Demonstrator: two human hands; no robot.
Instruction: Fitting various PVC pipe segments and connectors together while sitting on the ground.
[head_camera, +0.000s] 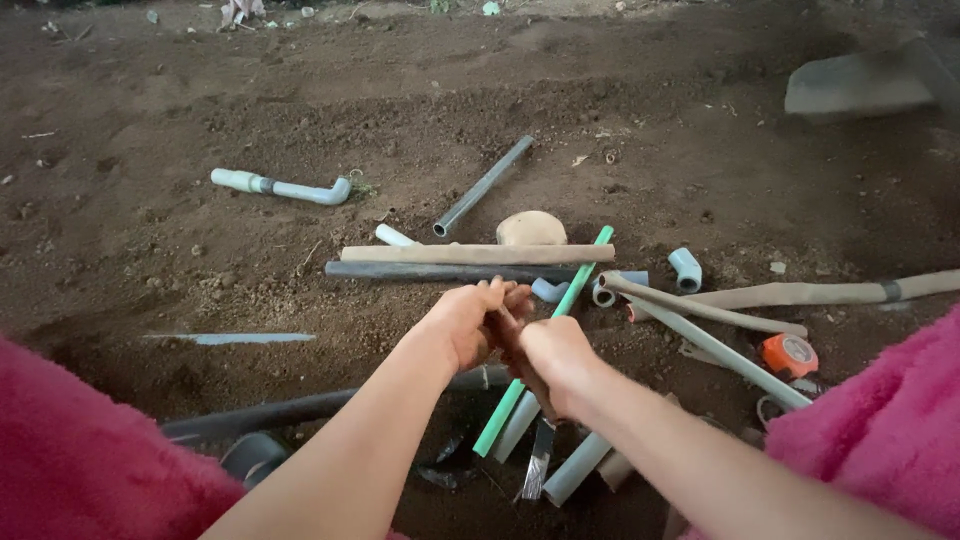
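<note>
While left hand (468, 322) meets right hand (548, 352), green pipe (545, 340) btwn/under them.

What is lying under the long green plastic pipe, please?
The long green plastic pipe crosses over a dark grey pipe and bare brown soil. Its middle is covered by the left hand and right hand.

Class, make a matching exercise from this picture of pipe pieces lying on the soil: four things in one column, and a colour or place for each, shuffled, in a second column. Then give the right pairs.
Things:
1. Long thin pipe beside the hands
2. Tape measure
3. Pipe with elbow bend
4. Flat slab

Colour or place:
A. Top right corner
B. Green
C. Orange, at the right
D. Alone on the soil, upper left

Pairs: 1-B, 2-C, 3-D, 4-A
</note>
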